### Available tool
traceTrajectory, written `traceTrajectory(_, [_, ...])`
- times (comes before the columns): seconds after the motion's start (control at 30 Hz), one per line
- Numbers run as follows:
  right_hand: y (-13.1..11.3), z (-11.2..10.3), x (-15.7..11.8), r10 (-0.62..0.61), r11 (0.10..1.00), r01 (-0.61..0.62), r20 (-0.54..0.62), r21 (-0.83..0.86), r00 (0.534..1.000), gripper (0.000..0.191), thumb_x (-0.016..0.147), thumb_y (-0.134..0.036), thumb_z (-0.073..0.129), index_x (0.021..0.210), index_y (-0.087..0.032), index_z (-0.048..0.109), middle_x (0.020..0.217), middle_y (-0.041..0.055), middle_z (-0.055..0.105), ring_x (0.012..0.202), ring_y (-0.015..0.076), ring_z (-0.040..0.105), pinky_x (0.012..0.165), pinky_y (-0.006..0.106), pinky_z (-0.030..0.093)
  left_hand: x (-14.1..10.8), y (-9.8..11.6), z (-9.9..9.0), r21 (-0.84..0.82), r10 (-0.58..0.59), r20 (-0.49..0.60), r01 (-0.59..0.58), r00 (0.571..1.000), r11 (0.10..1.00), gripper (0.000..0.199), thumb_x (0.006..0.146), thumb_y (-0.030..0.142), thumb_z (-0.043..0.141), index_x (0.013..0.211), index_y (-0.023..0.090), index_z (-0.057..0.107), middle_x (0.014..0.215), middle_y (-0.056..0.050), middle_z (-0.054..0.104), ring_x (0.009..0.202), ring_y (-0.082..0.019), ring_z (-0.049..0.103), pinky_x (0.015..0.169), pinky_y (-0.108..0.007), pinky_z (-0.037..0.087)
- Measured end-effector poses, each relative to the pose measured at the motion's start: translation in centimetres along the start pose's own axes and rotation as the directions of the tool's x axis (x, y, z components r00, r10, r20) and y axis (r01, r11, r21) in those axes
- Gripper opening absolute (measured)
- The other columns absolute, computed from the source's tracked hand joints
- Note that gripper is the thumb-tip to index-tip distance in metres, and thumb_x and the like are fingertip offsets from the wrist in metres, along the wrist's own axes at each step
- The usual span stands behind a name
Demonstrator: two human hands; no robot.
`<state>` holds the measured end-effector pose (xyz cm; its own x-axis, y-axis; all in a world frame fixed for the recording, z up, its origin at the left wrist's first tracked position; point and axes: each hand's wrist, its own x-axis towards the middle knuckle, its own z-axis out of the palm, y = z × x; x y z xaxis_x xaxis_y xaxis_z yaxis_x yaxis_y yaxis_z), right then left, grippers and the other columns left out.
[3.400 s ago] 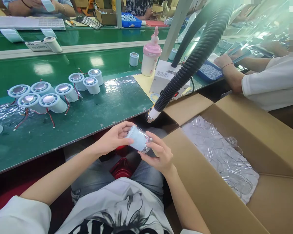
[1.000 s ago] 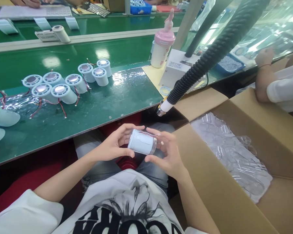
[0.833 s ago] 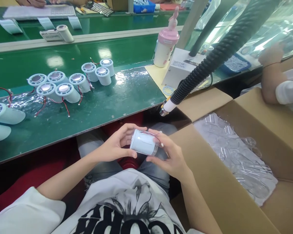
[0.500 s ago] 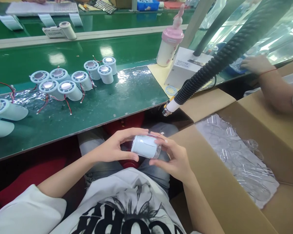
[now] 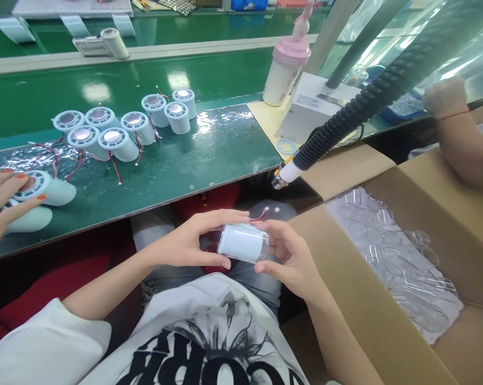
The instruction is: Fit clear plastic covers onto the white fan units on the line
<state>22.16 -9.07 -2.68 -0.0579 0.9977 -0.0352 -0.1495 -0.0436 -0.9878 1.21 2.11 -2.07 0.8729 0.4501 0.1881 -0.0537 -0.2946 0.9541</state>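
Observation:
Between my two hands, above my lap, is a pale blue cylinder (image 5: pixel 242 241) lying on its side inside a clear plastic sleeve. My left hand (image 5: pixel 203 240) grips its left end, thumb below and fingers along the top. My right hand (image 5: pixel 287 251) curls round the right end, where the clear sleeve reaches past the blue part. Thin red and white wires with small white connectors (image 5: pixel 271 210) stick up behind the cylinder. Several similar pale blue cylinders (image 5: pixel 121 144) with silvery discs and wires stand or lean on the green bench (image 5: pixel 156 176) ahead.
An open cardboard box (image 5: pixel 369 289) at right holds clear plastic pieces (image 5: pixel 393 256). A black flexible hose (image 5: pixel 345 123) slants above it. A pink-lidded bottle (image 5: pixel 285 69) stands by a white box-shaped device (image 5: pixel 311 104). Co-workers' hands show at far left (image 5: pixel 0 203) and upper right (image 5: pixel 445 99).
A co-worker's hand has come in at left onto two cylinders, which now lie further right. In my hands the cylinder has turned slightly, and more wire shows behind it.

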Motion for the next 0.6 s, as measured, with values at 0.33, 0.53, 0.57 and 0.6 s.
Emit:
traceTrajectory(0.33, [-0.53, 0.35, 0.24, 0.132, 0.989, -0.131, -0.014, 0.065, 0.991, 0.048, 0.070, -0.043, 0.080, 0.107, -0.026, 0.054, 0.102, 0.0040, 0.067, 0.081, 0.0180, 0.068, 0.068, 0.030, 0.059, -0.02, 0.15, -0.18, 0.031, 0.011, 0.020, -0.012, 1.000, 0.999, 0.077, 0.069, 0.022, 0.081, 0.138, 0.028, 0.049, 0.143, -0.012, 0.051, 0.131, -0.029, 0.049, 0.108, -0.041, 0.043])
traceTrajectory(0.53, [-0.61, 0.48, 0.43, 0.239, 0.958, -0.237, 0.006, 0.159, 0.971, 0.048, 0.070, -0.051, 0.077, 0.103, -0.025, 0.052, 0.093, 0.0013, 0.066, 0.064, 0.0141, 0.066, 0.059, 0.030, 0.060, -0.06, 0.08, -0.07, 0.032, 0.011, 0.017, -0.011, 1.000, 0.999, 0.074, 0.069, 0.023, 0.080, 0.137, 0.027, 0.051, 0.142, -0.013, 0.052, 0.131, -0.030, 0.049, 0.108, -0.042, 0.042])
traceTrajectory(0.57, [-0.60, 0.51, 0.45, 0.251, 0.954, -0.249, 0.008, 0.169, 0.968, 0.049, 0.070, -0.051, 0.076, 0.103, -0.025, 0.052, 0.092, 0.0010, 0.065, 0.063, 0.0141, 0.066, 0.059, 0.030, 0.060, -0.08, 0.08, -0.04, 0.025, 0.006, 0.013, -0.007, 1.000, 1.000, 0.073, 0.069, 0.023, 0.080, 0.136, 0.026, 0.051, 0.142, -0.013, 0.052, 0.131, -0.030, 0.049, 0.108, -0.042, 0.042])
traceTrajectory(0.6, [-0.59, 0.54, 0.47, 0.259, 0.950, -0.257, 0.010, 0.177, 0.966, 0.049, 0.071, -0.051, 0.076, 0.103, -0.024, 0.051, 0.091, 0.0007, 0.065, 0.062, 0.0141, 0.067, 0.059, 0.030, 0.061, -0.09, 0.07, -0.01, 0.018, 0.004, 0.011, -0.005, 1.000, 1.000, 0.073, 0.069, 0.023, 0.080, 0.136, 0.026, 0.052, 0.142, -0.013, 0.052, 0.131, -0.030, 0.049, 0.108, -0.042, 0.042])
